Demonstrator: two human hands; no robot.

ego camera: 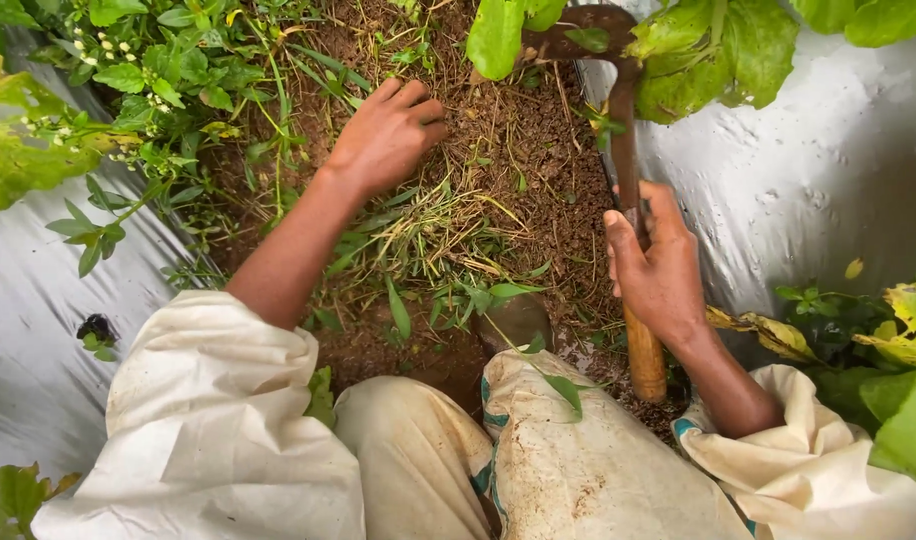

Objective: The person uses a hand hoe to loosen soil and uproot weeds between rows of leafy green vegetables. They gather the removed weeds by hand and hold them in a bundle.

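Observation:
My right hand [658, 265] grips the wooden handle of a small hoe [630, 190]. Its rusty metal blade points away from me at the top, partly under green leaves. My left hand [386, 135] reaches forward onto the brown soil strip [538, 170], fingers curled down into loose grass and weeds [428, 225]; whether it clutches any of them I cannot tell. Pulled grass lies scattered between the two hands. My pale, soil-stained sleeves and knees fill the bottom of the view.
Silver plastic mulch sheets [828, 170] flank the soil strip on both sides. Leafy weeds with small white flowers [148, 80] crowd the upper left. Broad green and yellowing leaves [898, 340] stand at the right edge and top.

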